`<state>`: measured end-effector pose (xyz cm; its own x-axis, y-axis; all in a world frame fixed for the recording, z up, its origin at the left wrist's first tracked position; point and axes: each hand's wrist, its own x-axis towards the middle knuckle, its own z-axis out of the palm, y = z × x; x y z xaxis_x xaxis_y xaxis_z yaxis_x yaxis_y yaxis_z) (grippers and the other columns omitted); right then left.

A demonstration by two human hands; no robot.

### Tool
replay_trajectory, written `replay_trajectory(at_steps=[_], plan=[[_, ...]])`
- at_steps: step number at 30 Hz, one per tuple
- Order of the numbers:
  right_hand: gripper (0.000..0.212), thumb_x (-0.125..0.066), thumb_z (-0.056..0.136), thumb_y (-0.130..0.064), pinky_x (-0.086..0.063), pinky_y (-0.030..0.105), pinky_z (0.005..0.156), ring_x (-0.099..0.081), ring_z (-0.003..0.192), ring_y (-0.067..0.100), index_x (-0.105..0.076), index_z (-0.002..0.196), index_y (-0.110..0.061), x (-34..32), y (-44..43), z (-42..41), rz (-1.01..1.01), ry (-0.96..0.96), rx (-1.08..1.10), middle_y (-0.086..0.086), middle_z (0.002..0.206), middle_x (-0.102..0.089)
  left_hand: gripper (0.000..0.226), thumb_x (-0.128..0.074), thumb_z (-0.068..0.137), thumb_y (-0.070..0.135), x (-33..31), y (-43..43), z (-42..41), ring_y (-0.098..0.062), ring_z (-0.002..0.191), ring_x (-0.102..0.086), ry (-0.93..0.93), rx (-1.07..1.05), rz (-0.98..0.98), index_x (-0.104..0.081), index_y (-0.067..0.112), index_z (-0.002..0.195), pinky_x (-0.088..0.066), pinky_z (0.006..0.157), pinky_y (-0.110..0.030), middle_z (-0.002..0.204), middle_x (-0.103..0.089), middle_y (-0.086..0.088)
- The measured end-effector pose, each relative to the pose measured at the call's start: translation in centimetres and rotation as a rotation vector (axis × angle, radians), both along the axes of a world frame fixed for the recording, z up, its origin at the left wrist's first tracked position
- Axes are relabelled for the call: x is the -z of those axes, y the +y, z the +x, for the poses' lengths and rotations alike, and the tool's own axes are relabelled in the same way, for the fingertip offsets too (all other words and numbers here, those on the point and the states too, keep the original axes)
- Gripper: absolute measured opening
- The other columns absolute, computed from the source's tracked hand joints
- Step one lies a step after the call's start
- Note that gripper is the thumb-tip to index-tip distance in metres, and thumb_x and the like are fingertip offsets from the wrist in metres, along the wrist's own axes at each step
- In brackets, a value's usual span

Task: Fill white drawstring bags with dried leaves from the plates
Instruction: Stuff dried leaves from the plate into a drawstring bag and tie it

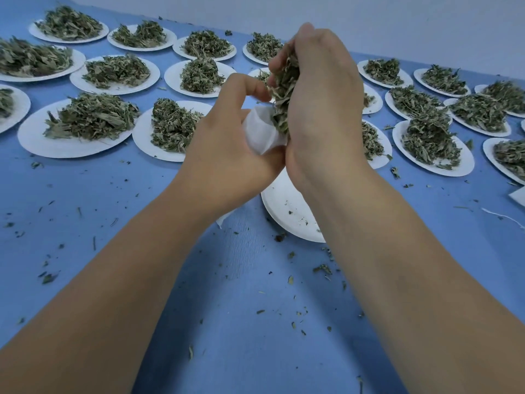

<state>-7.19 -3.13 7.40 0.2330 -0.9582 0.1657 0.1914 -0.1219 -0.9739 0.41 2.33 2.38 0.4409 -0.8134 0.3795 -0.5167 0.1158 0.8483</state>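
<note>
My left hand (227, 137) grips a white drawstring bag (260, 130) and holds its mouth open above the table. My right hand (321, 109) is curled round a handful of dried leaves (284, 92), whose lower end reaches into the bag's mouth. Most of the bag is hidden behind my left hand; a corner of it shows below my left wrist. Under my hands lies a white paper plate (287, 209) with only crumbs on it.
Several white paper plates heaped with dried leaves (91, 115) cover the blue table (85, 209) in rows at the left, back and right (431, 137). Leaf crumbs are scattered over the near table. A white bag corner and string (511, 206) lie at the right edge.
</note>
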Motion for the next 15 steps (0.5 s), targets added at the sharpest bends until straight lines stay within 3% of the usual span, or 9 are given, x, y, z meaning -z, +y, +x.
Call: replay_trajectory(at_steps=[2,4,9,12,15], plan=[[0.031,-0.046,0.104,-0.016,-0.043,0.025,0.055,-0.052,0.068,0.018,-0.054,0.075,-0.012,0.0,0.2,-0.1,-0.020,0.010,-0.012,0.004,0.077,-0.057,0.046,-0.070,0.076,0.022,0.1,0.0,-0.2,-0.001,0.053,-0.051,0.022,0.022,-0.015,-0.045,0.034,0.113,-0.035,0.048,-0.007,0.060,-0.059,0.023],[0.028,-0.046,0.103,-0.015,-0.042,0.023,0.060,-0.051,0.069,0.015,-0.054,0.076,-0.011,0.1,0.5,-0.2,-0.056,0.043,-0.010,0.004,0.076,-0.055,0.047,-0.070,0.077,0.017,0.0,0.0,-0.1,0.000,0.053,-0.050,0.069,0.039,-0.026,-0.045,0.030,0.116,-0.035,0.049,-0.006,0.059,-0.059,0.023],[0.032,-0.046,0.105,-0.019,-0.035,0.027,0.065,-0.043,0.070,0.014,-0.048,0.081,0.001,1.2,0.5,-0.4,-0.191,0.167,-0.002,0.007,0.076,-0.046,0.054,-0.072,0.074,0.013,-0.2,0.0,0.3,0.002,0.052,-0.049,0.175,0.115,-0.061,-0.047,0.030,0.120,-0.039,0.050,-0.007,0.059,-0.062,0.021],[0.035,-0.045,0.107,-0.022,-0.042,0.033,0.064,-0.045,0.068,0.016,-0.047,0.077,-0.005,1.6,0.4,-0.5,-0.341,0.258,0.031,0.003,0.070,-0.045,0.057,-0.069,0.074,0.019,-0.3,0.0,0.3,-0.003,0.053,-0.051,0.144,0.135,-0.017,-0.046,0.033,0.125,-0.039,0.050,-0.011,0.059,-0.061,0.005],[0.037,-0.046,0.107,-0.023,-0.045,0.041,0.065,-0.050,0.069,0.027,-0.045,0.073,-0.009,1.7,0.2,-0.6,-0.503,0.292,0.080,0.003,0.066,-0.044,0.059,-0.073,0.076,0.019,-0.3,0.1,0.1,-0.012,0.062,-0.060,0.113,0.151,-0.002,-0.045,0.033,0.127,-0.043,0.054,-0.015,0.076,-0.068,-0.006]])
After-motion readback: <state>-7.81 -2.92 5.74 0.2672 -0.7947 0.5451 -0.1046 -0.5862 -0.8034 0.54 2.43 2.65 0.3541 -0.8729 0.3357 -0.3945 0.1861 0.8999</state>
